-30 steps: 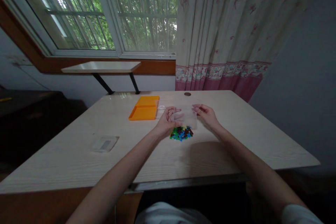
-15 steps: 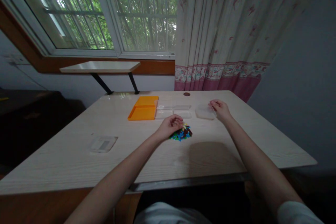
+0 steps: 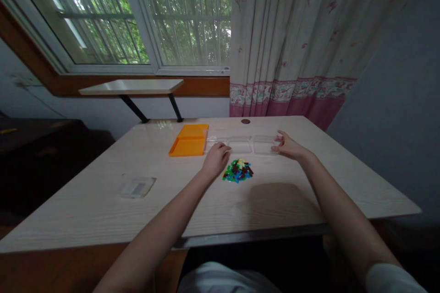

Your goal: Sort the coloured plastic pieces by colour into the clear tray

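A pile of small coloured pieces, green, blue, brown and yellow, lies on the table. Behind it stands a row of clear plastic trays, right beside an open orange case. My left hand is at the near edge of the left clear tray, its fingers closed; what they grip, if anything, is too small to tell. At the row's right end, my right hand has thumb and fingers around the edge of the right clear tray.
A clear flat box with a label lies at the left of the wooden table. A small shelf on black legs stands at the back left, below the window. A round brown disc is near the back edge.
My left hand has moved from the pile back to the clear trays. The right tray now stands against the others in line, with my right hand still at its right side.
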`<act>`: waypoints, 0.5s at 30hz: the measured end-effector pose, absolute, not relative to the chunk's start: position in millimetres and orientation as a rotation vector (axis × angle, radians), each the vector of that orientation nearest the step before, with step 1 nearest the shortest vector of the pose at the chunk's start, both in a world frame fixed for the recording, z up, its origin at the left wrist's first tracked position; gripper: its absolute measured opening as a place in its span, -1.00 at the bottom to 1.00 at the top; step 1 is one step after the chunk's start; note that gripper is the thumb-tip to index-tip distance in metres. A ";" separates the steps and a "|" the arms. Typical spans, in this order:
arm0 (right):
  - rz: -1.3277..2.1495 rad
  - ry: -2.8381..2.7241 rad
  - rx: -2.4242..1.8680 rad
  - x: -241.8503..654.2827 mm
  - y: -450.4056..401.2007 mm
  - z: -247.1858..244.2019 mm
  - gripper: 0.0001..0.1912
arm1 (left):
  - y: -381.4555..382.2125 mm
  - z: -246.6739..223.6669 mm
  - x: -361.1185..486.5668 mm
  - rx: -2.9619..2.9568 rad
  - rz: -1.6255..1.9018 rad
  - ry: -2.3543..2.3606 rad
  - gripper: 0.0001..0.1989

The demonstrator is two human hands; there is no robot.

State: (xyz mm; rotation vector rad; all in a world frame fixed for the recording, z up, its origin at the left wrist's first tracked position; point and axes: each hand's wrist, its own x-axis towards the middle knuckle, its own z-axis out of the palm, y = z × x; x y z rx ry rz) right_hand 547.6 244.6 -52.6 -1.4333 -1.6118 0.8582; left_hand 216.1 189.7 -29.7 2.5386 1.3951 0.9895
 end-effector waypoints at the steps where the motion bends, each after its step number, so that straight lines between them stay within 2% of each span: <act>1: 0.859 -1.659 -1.435 547.3 241.6 -52.7 0.11 | 191.0 -30.3 216.1 2.552 0.991 1.416 -0.74; 4: 0.821 -1.735 -1.435 541.4 237.8 -52.3 0.19 | 193.2 -30.5 215.0 2.582 0.990 1.508 -0.75; 15: 0.915 -1.709 -1.317 525.9 235.4 -48.6 0.20 | 200.5 -35.9 212.2 2.484 0.994 1.440 -0.78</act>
